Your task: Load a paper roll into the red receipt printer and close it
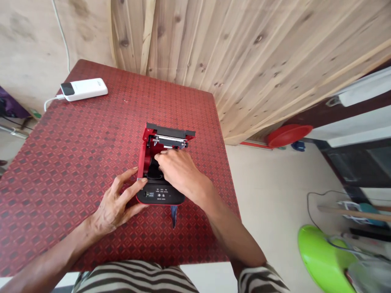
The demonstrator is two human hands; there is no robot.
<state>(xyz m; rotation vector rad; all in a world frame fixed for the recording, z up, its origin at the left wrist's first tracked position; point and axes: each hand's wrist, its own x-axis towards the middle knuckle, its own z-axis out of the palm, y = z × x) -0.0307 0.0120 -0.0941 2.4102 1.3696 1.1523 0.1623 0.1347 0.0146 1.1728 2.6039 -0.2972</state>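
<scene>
Both hands on the red printer [161, 169]: left hand [117, 203] bracing, right hand [177, 171] inside.

I think I am in a room at home. My worktop [76, 162] has a red patterned cover, the wall [244, 53] is wooden planks, and a red bowl [288, 134] and a green plastic thing [324, 256] sit on the floor [275, 191].

red-black printer [161, 171], red diamond-patterned tablecloth [91, 134], white powerbank [84, 89]
</scene>
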